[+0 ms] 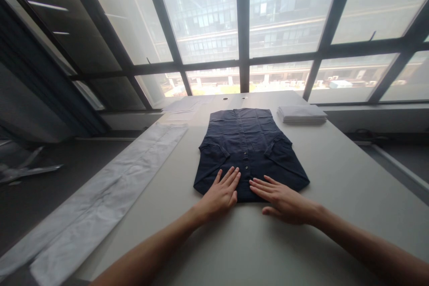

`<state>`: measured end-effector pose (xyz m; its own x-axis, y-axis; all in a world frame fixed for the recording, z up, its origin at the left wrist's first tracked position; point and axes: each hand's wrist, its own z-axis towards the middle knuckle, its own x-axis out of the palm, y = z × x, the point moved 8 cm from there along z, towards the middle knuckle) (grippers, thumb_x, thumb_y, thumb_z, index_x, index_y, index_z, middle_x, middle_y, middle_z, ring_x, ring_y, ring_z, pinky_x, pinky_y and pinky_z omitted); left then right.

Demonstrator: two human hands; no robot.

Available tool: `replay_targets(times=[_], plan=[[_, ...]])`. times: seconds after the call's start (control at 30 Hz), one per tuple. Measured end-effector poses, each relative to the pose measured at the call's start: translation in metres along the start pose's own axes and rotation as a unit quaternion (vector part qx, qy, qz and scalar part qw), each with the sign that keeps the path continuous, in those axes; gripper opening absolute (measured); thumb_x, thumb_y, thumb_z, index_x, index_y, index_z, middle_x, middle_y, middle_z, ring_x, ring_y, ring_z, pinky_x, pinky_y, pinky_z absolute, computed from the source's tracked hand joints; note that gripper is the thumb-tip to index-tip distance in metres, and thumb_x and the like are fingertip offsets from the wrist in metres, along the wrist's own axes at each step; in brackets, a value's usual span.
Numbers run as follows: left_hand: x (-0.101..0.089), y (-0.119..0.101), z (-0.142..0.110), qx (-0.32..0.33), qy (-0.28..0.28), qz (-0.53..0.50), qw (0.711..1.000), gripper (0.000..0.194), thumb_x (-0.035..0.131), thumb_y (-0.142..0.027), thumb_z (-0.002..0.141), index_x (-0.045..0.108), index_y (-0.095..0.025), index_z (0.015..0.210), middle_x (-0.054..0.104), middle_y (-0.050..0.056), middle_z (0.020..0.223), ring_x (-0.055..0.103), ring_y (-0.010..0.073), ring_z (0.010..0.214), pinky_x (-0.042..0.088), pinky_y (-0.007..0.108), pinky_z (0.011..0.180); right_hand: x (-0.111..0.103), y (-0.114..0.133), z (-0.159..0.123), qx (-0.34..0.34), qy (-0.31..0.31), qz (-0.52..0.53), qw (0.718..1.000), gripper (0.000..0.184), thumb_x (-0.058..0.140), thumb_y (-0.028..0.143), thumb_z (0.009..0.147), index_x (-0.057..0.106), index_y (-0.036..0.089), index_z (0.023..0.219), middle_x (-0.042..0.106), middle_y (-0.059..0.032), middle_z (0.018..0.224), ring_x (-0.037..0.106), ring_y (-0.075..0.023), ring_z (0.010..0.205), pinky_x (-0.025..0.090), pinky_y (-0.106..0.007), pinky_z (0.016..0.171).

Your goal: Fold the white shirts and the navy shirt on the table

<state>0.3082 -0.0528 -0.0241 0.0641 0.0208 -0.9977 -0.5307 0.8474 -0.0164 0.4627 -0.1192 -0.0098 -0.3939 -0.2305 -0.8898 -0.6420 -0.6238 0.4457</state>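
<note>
Nothing here can be read. The dark blue shirt (pixel 250 149) at the middle of the desk (pixel 335 178) bears no label, brand mark or print on the side that shows; only a row of plain buttons runs down its front. The stack of white sheets (pixel 302 114) at about two o'clock from the shirt is blank, and so are the long white strips (pixel 100 201) at about nine o'clock. The buildings beyond the window (pixel 214 22) at twelve o'clock show no legible sign.
</note>
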Motion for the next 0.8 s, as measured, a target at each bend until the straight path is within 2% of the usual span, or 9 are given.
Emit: replay_targets(times=[0.1,0.2,0.27,0.4,0.57,0.7,0.8], plan=[[-0.017,-0.010,-0.001,0.024,-0.040,0.007,0.999,0.083,0.043,-0.007,0.084,0.014,-0.013,0.162,0.009,0.009,0.169,0.002,0.0251,0.156,0.004,0.051,0.126,0.001,-0.002,0.001,0.000,0.001,-0.001,1.000,0.071,0.052,0.051,0.100,0.025,0.025,0.161,0.027,-0.0096,0.165,0.024,-0.0261,0.152,0.016,-0.050,0.126],[-0.027,-0.021,-0.002,0.067,-0.047,-0.009,0.997,0.087,0.043,-0.004,0.082,0.012,-0.016,0.163,0.008,0.006,0.169,0.002,0.0229,0.156,0.005,0.047,0.127,0.002,-0.003,0.001,-0.001,-0.008,0.002,1.000,0.073,0.056,0.048,0.099,0.024,0.026,0.161,0.026,-0.0102,0.165,0.023,-0.0265,0.152,0.015,-0.051,0.126],[-0.024,-0.023,-0.003,0.084,-0.027,-0.027,0.996,0.082,0.043,-0.008,0.089,0.012,-0.020,0.163,0.011,0.004,0.169,0.006,0.0225,0.156,0.009,0.046,0.127,0.002,-0.003,0.000,0.001,-0.010,0.005,1.000,0.074,0.058,0.045,0.098,0.023,0.026,0.161,0.025,-0.0105,0.165,0.023,-0.0268,0.153,0.014,-0.051,0.126],[-0.003,-0.016,-0.003,0.078,0.019,-0.056,0.995,0.068,0.042,-0.031,0.104,0.010,-0.025,0.163,0.015,0.006,0.168,0.011,0.0242,0.155,0.015,0.049,0.125,0.001,-0.001,-0.002,0.005,0.000,0.018,1.000,0.081,0.064,0.042,0.095,0.019,0.029,0.161,0.021,-0.0096,0.166,0.020,-0.0273,0.153,0.011,-0.052,0.126],[0.001,-0.011,-0.003,0.072,0.015,-0.073,0.995,0.064,0.037,-0.042,0.107,0.011,-0.027,0.163,0.018,0.006,0.167,0.014,0.0241,0.155,0.016,0.049,0.125,0.001,0.004,-0.004,-0.006,0.010,0.019,1.000,0.082,0.066,0.041,0.093,0.019,0.034,0.161,0.018,-0.0070,0.167,0.015,-0.0278,0.154,0.007,-0.056,0.125],[-0.001,-0.012,-0.002,0.071,0.021,-0.076,0.994,0.064,0.037,-0.043,0.107,0.010,-0.029,0.163,0.018,0.006,0.167,0.015,0.0244,0.154,0.014,0.050,0.125,0.001,0.001,-0.002,-0.007,-0.005,0.013,1.000,0.071,0.059,0.041,0.098,0.024,0.032,0.160,0.026,-0.0078,0.165,0.020,-0.0261,0.153,0.010,-0.055,0.125],[-0.001,-0.011,-0.002,0.069,0.024,-0.073,0.995,0.063,0.035,-0.043,0.108,0.009,-0.029,0.163,0.017,0.006,0.167,0.015,0.0243,0.155,0.013,0.050,0.125,-0.006,0.002,0.002,-0.011,-0.038,0.002,0.999,0.060,0.055,0.041,0.101,0.038,0.027,0.156,0.041,-0.0111,0.158,0.033,-0.0255,0.149,0.015,-0.054,0.125]])
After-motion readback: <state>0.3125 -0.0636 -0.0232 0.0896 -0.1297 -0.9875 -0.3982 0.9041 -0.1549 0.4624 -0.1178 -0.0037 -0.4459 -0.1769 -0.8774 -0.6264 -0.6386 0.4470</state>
